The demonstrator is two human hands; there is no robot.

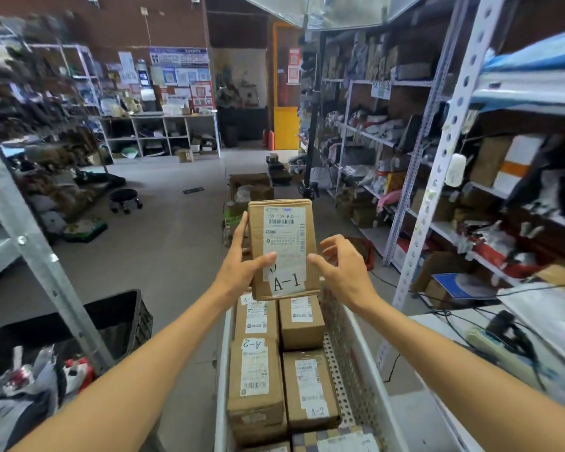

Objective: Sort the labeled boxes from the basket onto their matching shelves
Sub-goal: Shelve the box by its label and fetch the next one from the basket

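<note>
Head view: our left hand [242,269] grips the A-1 box [282,247], held up above the basket [359,360]; right hand [341,270] open, fingertips at its edge. We should add the right-hand grip before carrying to the A-1 shelf.

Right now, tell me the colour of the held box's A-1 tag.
White with black letters; the A-1 tag on the box shows best in the head view.
</note>
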